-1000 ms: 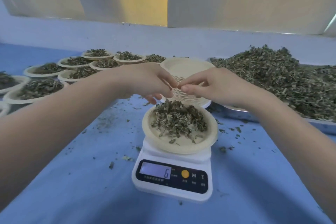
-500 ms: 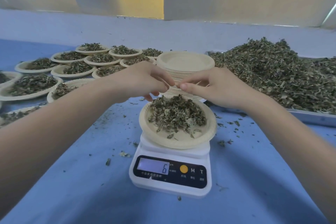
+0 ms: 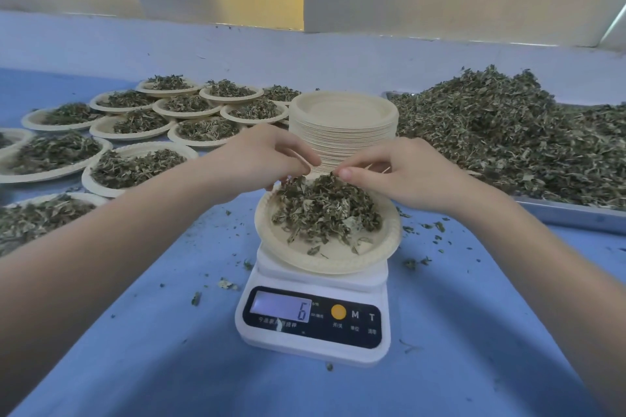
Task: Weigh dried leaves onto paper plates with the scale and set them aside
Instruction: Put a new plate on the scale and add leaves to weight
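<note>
A white digital scale (image 3: 313, 322) stands in the middle of the blue table, and its display reads 6. On it rests a paper plate (image 3: 338, 264) carrying a heap of dried leaves (image 3: 325, 210). My left hand (image 3: 261, 156) and my right hand (image 3: 399, 173) meet at the far edge of that heap. Both have their fingertips pinched into the topmost leaves. Directly behind the hands rises a tall stack of empty paper plates (image 3: 343, 112).
Several filled paper plates (image 3: 135, 166) cover the table to the left and back left. A metal tray (image 3: 576, 213) piled high with loose dried leaves (image 3: 508, 132) fills the right side. Leaf crumbs lie around the scale. A pale wall closes off the back.
Both hands have sunk from in front of the plate stack down onto the top of the leaf heap. The scale reading stays at 6.
</note>
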Tool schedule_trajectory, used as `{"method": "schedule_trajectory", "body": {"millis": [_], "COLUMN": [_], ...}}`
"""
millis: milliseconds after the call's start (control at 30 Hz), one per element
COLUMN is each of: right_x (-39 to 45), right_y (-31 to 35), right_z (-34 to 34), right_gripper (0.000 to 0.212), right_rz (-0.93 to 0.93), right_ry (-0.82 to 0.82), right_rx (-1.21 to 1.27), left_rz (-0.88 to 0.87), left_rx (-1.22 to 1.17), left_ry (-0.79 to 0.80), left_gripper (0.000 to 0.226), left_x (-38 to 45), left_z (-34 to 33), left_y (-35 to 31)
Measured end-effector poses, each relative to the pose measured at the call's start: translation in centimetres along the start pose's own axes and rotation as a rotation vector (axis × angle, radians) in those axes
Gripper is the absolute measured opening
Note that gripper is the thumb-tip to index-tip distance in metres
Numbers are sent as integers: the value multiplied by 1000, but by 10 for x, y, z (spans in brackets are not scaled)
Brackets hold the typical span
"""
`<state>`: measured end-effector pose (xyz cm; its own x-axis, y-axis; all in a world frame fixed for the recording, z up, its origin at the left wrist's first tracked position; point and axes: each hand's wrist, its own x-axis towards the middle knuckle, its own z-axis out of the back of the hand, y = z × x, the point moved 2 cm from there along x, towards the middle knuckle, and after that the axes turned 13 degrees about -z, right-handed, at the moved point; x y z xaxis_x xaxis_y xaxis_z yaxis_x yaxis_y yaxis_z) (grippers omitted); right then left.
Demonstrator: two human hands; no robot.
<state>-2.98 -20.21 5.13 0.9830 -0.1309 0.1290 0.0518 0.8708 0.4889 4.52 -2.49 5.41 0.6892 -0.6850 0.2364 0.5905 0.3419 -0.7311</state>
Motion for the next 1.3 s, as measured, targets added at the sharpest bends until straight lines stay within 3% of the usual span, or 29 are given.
{"method": "schedule_trajectory", "body": {"millis": [433, 767, 967, 1133, 1300], "right_x": [-1, -2, 7, 43, 70], "right_y": [-4, -12, -20, -63, -122], "right_z": [-2, -4, 8, 35, 24], "right_gripper": [18, 22, 12, 17, 40], "right_rz": [-1, -17, -32, -280, -477], "right_ry": [4, 47, -36, -136, 100], "right_rx": [4, 24, -7, -201, -494], "left_rz": [25, -2, -107, -214, -256], "left_rx": [-11, 83, 90, 44, 79], "left_ry": [-33, -96, -141, -99, -27], "left_gripper": [16, 23, 29, 29, 34], "left_x": [-6, -11, -5, 22, 46], "left_z": [2, 1, -8, -35, -57], "left_y": [7, 14, 4, -25, -41]}}
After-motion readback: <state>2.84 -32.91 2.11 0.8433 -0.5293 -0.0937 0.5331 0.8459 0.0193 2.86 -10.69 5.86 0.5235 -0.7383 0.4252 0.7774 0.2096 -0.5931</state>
